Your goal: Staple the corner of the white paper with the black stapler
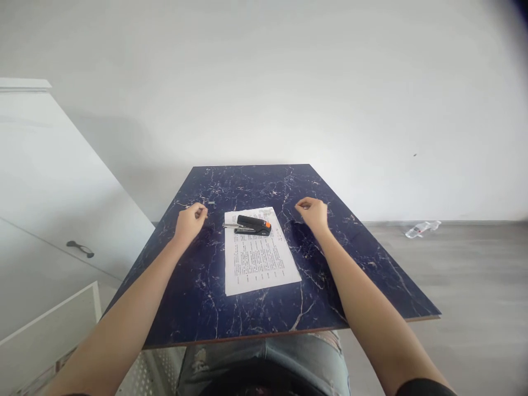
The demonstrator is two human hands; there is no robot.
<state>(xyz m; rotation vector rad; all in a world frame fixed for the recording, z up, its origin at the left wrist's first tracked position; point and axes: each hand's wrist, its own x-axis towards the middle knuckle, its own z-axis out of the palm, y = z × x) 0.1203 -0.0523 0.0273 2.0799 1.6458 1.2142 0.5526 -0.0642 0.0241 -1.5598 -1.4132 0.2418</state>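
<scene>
On the dark blue marble-patterned table lies a stack of printed paper [262, 264]. A black stapler [253, 225] with an orange spot rests on the upper part of the paper, its metal tray sticking out to the left. My left hand [192, 219] is left of the paper, fingers curled in; whether anything is inside is too small to tell. A small strip of staples [211, 203] lies just beyond it. To the right of the paper, my right hand [312, 211] has its fingertips pinched together, and what they hold, if anything, cannot be made out.
The table [256, 184] stands against a pale wall. At the left is a white cabinet [61, 181] with a dark handle. A clear plastic item [421, 229] lies on the grey floor at the right. My legs are under the table's near edge.
</scene>
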